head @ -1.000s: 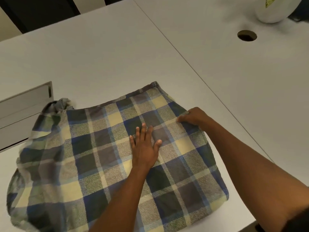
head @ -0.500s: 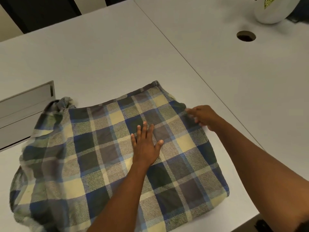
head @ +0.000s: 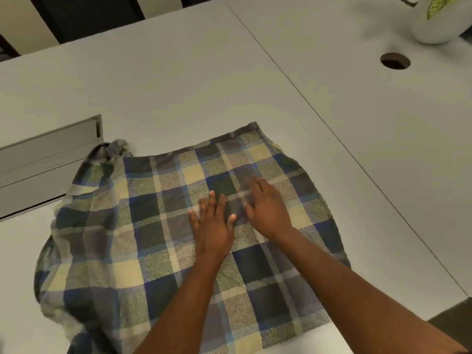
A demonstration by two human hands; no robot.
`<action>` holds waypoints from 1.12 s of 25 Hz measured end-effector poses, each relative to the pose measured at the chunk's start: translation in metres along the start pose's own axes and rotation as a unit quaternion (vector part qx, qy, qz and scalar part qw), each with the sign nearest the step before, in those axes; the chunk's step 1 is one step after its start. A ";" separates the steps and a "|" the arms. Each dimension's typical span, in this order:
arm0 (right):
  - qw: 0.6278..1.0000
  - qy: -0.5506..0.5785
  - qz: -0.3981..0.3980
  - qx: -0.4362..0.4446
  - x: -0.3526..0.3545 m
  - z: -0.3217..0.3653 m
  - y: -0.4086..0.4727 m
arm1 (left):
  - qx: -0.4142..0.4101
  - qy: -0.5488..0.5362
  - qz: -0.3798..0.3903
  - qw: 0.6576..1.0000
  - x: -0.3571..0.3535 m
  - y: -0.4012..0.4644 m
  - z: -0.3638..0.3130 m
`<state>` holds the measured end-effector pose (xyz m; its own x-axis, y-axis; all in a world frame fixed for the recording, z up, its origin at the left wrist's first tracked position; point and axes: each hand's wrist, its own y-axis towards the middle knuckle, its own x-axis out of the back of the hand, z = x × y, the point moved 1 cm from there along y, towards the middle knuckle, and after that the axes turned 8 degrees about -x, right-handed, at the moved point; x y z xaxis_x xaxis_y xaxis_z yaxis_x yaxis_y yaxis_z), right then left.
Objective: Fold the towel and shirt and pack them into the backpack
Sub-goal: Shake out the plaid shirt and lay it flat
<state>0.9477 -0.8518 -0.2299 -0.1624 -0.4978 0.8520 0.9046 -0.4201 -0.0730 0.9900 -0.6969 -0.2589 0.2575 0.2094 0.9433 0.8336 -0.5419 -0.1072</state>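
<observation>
1. No writing, label, brand, number or sign could be read anywhere in the head view.
2. The plaid shirt (head: 178,226) carried only its woven check of blue, grey and pale yellow, with no tag or print showing.
3. The white pot (head: 439,24) at the far right corner showed a plain side; the yellow-green patch on it was too blurred to tell whether it was a leaf or a sticker, and it bore no legible characters.
4. The grey table (head: 153,85) was unmarked.

Both forearms bare, no sleeves, left grip (head: 213,229) & right grip (head: 268,208) apparently w/o rings; right blurred.
</observation>
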 end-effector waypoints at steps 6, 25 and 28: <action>0.999 -0.040 0.018 0.014 -0.067 0.063 -0.045 | 0.028 0.073 -0.022 0.997 0.018 -0.048 0.079; 0.991 -0.127 0.003 0.031 -0.121 0.086 -0.082 | 0.249 -0.102 -0.256 0.929 0.102 -0.183 0.274; 0.991 -0.133 0.000 0.035 -0.123 0.084 -0.080 | 0.347 -0.153 -0.200 0.903 0.111 -0.177 0.310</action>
<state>0.9280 -0.6933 -0.2856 -0.0611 -0.2769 0.9590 0.9309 -0.3623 -0.0453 1.0226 -0.3251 -0.2327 -0.0979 0.5480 0.8307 0.9681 0.2460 -0.0482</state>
